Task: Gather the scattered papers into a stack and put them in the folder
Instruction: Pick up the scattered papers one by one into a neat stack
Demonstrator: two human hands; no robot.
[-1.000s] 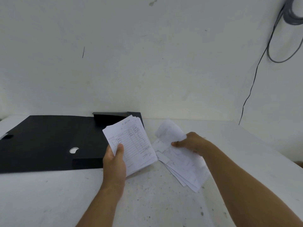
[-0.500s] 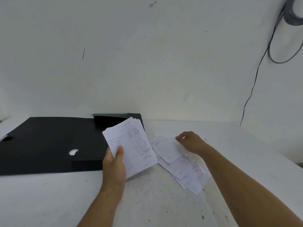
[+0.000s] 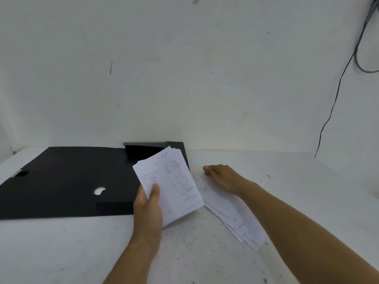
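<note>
step: loose sheets (image 3: 229, 214) gathered | left hand (image 3: 148, 203) fingers pinching held stack (image 3: 170, 185) | right hand (image 3: 222, 176) fingers relaxed, flat on sheets | advice: sheets to be squared before being lifted; folder (image 3: 61, 181) lies open alongside

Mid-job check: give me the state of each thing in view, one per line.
folder: open, flat on the table, no papers in it.
held stack: gripped in the left hand, thumb on top, raised and tilted.
loose papers: fanned out flat on the table, not squared.
right hand: palm down on the far end of the loose papers.
</note>
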